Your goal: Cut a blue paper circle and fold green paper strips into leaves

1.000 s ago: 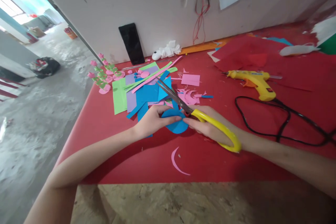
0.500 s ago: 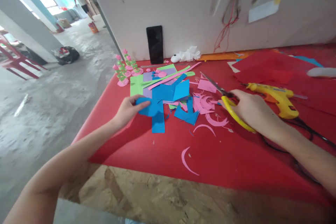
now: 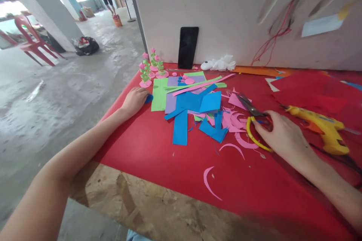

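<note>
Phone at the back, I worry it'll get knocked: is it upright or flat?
Upright: the phone stands on end, leaning against the white panel behind the red tabletop.

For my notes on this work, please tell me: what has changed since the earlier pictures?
The left hand carried the blue disc leftward, to beside the green paper. The right hand moved rightward, away from the disc, with the yellow-handled scissors. The phone and glue gun stayed in place.

We're in a makeshift craft workspace; bare concrete floor (image 3: 120,51); plain pillar (image 3: 48,3) over there; and right before us, scissors (image 3: 253,110), glue gun (image 3: 325,119), cut paper (image 3: 188,101)
</note>
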### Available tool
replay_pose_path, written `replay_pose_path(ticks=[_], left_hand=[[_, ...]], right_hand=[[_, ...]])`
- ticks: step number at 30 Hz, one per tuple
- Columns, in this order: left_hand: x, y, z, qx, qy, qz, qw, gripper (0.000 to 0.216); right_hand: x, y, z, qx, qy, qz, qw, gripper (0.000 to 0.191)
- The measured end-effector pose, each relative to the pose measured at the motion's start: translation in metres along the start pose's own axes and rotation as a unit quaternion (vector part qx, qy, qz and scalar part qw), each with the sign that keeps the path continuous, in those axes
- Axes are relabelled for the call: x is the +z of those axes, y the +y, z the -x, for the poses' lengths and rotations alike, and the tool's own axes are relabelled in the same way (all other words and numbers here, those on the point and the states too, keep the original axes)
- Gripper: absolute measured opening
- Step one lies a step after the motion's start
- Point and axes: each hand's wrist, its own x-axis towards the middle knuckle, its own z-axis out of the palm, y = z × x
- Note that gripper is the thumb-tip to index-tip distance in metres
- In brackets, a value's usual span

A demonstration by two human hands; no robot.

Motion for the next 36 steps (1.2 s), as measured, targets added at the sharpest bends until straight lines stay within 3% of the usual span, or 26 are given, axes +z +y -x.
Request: replay_pose_path(ticks=[6, 10, 15, 21, 36], left_hand=[[-0.008, -0.004, 0.007, 0.061, -0.056, -0.008, 0.997, 0.032], [-0.009, -0.011, 0.011, 0.073, -0.054, -0.011, 0.996, 0.029], [-0.007, -0.012, 0.015, 0.077, -0.037, -0.019, 0.996, 0.042], [-0.007, -0.008, 0.02, 0.088, -0.032, -0.038, 0.995, 0.05], [-0.003, -0.009, 0.02, 0.079, -0.022, -0.077, 0.994, 0.046]], right_hand=[[-0.005, -0.005, 0.009, -0.038, 0.015, 0.073, 0.996, 0.037], [-0.011, -0.009, 0.012, -0.079, 0.01, 0.129, 0.988, 0.039], [-0.006, -0.008, 0.013, -0.06, 0.015, 0.165, 0.984, 0.032], [0.004, -0.01, 0.01, -0.021, 0.029, 0.165, 0.986, 0.034], [0.017, 0.001, 0.008, -0.037, 0.066, 0.094, 0.993, 0.033]])
